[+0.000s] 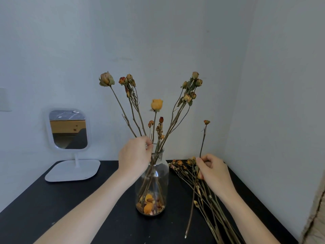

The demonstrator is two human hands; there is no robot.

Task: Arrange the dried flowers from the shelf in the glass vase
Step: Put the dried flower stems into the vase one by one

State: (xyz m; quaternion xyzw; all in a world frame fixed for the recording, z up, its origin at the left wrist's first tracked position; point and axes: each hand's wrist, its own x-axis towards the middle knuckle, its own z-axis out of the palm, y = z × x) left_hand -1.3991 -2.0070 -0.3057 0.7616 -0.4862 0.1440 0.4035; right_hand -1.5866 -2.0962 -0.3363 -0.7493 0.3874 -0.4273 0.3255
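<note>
A clear glass vase (159,175) stands in the middle of the black shelf (70,208), with dried petals at its bottom. Several dried roses (156,105) rise out of its neck and fan left and right. My left hand (134,158) is at the neck, fingertips pinching the stems there. My right hand (213,170) holds a single long dried flower stem (202,143) upright, its small orange bud at the top and its cut end near the shelf. Under that hand lies a bundle of more dried flowers (209,205) on the shelf.
A white stand mirror (67,130) on a flat base (72,170) sits at the back left. Grey walls close the corner behind and to the right. A rough beige edge (316,219) shows at the far right. Small specks dot the black top.
</note>
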